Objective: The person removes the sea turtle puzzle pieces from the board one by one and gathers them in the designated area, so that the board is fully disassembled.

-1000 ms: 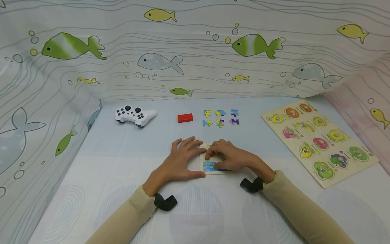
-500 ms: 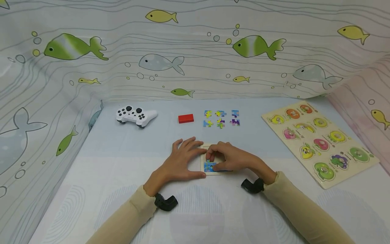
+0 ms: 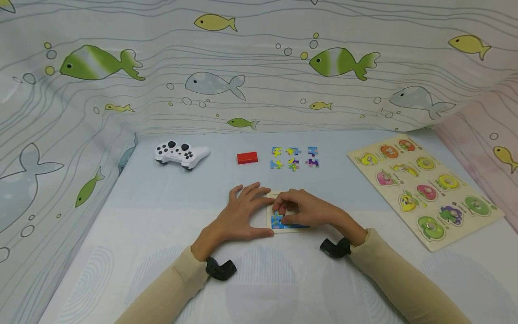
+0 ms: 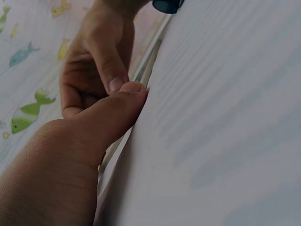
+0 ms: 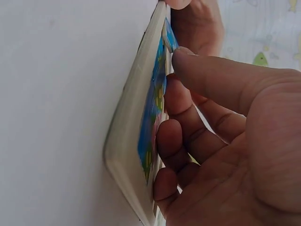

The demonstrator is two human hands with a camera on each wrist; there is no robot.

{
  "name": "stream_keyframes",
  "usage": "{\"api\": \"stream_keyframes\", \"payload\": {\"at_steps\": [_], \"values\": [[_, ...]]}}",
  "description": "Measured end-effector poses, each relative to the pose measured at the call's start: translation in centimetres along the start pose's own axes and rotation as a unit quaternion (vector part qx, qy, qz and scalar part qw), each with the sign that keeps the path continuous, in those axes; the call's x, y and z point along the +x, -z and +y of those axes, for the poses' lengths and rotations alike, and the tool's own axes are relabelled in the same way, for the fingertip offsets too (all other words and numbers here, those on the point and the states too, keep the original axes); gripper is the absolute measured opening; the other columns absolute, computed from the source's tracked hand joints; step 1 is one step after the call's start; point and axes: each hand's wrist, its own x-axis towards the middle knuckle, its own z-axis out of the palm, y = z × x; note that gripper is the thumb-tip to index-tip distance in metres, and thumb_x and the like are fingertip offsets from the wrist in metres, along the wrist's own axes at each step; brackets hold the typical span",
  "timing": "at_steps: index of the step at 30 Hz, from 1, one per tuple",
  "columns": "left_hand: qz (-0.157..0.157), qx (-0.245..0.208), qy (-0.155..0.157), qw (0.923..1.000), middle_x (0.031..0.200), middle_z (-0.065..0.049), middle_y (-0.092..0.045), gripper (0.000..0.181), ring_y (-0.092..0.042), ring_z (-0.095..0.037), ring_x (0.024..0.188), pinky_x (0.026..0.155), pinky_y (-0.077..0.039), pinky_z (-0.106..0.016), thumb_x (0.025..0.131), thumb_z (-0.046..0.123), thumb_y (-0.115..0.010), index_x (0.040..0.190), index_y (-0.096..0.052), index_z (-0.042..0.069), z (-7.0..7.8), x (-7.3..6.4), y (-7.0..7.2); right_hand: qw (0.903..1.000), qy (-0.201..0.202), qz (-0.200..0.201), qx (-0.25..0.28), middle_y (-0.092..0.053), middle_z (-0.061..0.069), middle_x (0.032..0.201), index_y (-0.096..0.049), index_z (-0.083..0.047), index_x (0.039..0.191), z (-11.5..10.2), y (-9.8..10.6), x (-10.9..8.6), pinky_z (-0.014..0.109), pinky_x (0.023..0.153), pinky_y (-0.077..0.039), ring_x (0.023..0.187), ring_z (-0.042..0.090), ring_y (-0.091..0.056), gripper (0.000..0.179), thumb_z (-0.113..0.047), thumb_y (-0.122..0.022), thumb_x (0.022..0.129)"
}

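Note:
A small wooden puzzle tray [image 3: 268, 220] lies flat on the table between both hands. My left hand [image 3: 238, 216] has its fingers spread; thumb and forefinger touch the tray's left side. In the right wrist view, my right hand [image 5: 225, 122] holds a blue puzzle piece [image 5: 171, 35] between thumb and a finger. That piece is tilted up from the tray's near left corner, and the other fingers curl low over the tray. More blue pieces [image 5: 150, 115] lie along the tray's near edge. The right hand hides much of the tray in the head view.
Beyond the tray, several loose puzzle pieces [image 3: 277, 151] lie in two rows. To their left are a red block [image 3: 247, 157] and a white game controller [image 3: 180, 154]. A wooden fruit puzzle board [image 3: 408, 173] lies at the right. A fish-patterned cloth [image 3: 267, 58] rises behind.
The right thumb has shifted slightly left over the tray with the blue puzzle piece at its tip. The left hand stays in place against the tray.

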Motion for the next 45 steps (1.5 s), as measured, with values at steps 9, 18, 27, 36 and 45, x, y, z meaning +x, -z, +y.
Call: {"api": "stream_keyframes", "payload": {"at_steps": [9,18,27,36,45], "values": [[-0.004,-0.004,0.001,1.0,0.157,0.002,-0.045,0.074,-0.026,-0.027,0.155,0.119,-0.012,-0.064,0.08,0.068,-0.071,0.141,-0.059,0.028,0.05,-0.01,0.06,1.0,0.009,0.002,-0.002,-0.065,-0.003,0.094,-0.071,-0.01,0.116,0.16,0.09,-0.08,0.023,0.081,-0.05,0.088,0.014,-0.058,0.025,-0.008,-0.073,0.092],[0.002,0.002,-0.002,1.0,0.157,0.002,-0.045,0.074,-0.026,-0.028,0.155,0.118,-0.013,-0.064,0.08,0.069,-0.071,0.141,-0.059,0.03,-0.01,0.0,-0.05,0.9993,0.009,-0.002,0.036,-0.066,-0.001,0.091,-0.071,-0.01,0.114,0.62,0.06,0.08,0.022,0.078,-0.052,0.083,0.012,-0.06,0.02,-0.01,-0.071,0.094],[0.001,0.003,-0.001,1.0,0.156,0.001,-0.046,0.076,-0.026,-0.028,0.155,0.118,-0.013,-0.064,0.08,0.07,-0.07,0.143,-0.058,0.029,0.04,-0.01,0.03,0.9983,0.018,-0.002,0.055,-0.067,-0.001,0.09,-0.071,-0.009,0.108,0.72,0.01,0.1,0.021,0.075,-0.05,0.081,0.012,-0.059,0.013,-0.01,-0.07,0.095],[0.0,-0.001,0.0,1.0,0.156,0.001,-0.046,0.074,-0.026,-0.029,0.155,0.118,-0.013,-0.065,0.08,0.068,-0.071,0.143,-0.057,0.03,0.1,0.07,0.18,0.9979,0.011,0.01,0.063,-0.067,0.0,0.09,-0.072,-0.011,0.11,0.63,0.26,0.09,0.021,0.076,-0.049,0.082,0.014,-0.058,0.014,-0.011,-0.07,0.095],[-0.005,-0.003,0.003,1.0,0.157,0.002,-0.045,0.076,-0.025,-0.027,0.155,0.119,-0.012,-0.064,0.08,0.069,-0.07,0.144,-0.056,0.031,0.08,-0.08,0.03,0.9966,0.012,0.031,0.075,-0.069,0.005,0.096,-0.071,-0.009,0.111,0.83,0.79,-0.04,0.022,0.073,-0.048,0.081,0.013,-0.056,0.015,-0.01,-0.068,0.096]]}}
